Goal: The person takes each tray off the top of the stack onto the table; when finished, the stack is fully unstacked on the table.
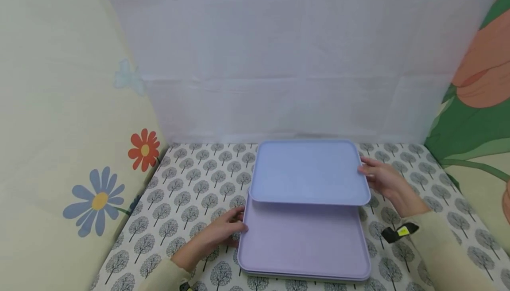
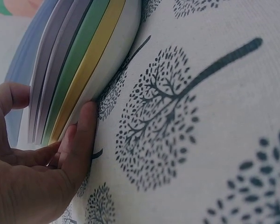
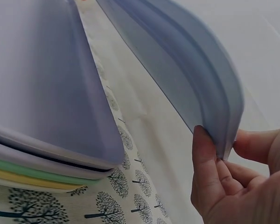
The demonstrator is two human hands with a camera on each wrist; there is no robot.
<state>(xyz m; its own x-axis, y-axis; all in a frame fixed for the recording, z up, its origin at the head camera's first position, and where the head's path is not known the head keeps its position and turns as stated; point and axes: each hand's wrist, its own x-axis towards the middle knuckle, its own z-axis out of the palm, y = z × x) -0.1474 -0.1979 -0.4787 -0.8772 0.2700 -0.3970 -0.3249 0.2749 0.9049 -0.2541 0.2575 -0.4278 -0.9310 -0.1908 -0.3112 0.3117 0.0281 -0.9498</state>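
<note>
Nearest are two cream sleeves [image 1: 450,249], the right one wearing a black strap [image 1: 399,232] with a yellow patch. A white tree-printed cloth [image 1: 161,211] lies under everything; side walls stand left and right, one blue flower [image 1: 99,201] and one red flower [image 1: 144,150] on the left, a large orange bloom [image 1: 484,69] on the right, and a white sheet [image 1: 279,56] closes the back. The left hand [image 1: 221,229] grips the tray stack's left edge, fingers at the rim and low down by the cloth. The right hand [image 1: 386,180] pinches the right edge of the blue tray [image 1: 311,171], which is held at a slant above the stack, hiding its far part

The trays are smooth and shallow, with rounded corners and raised rims. Stacked on the cloth are five: two lavender trays [image 1: 304,242], one green tray [image 2: 76,60], one yellow tray [image 2: 90,60] and one white tray [image 2: 107,53]; the blue makes six
</note>
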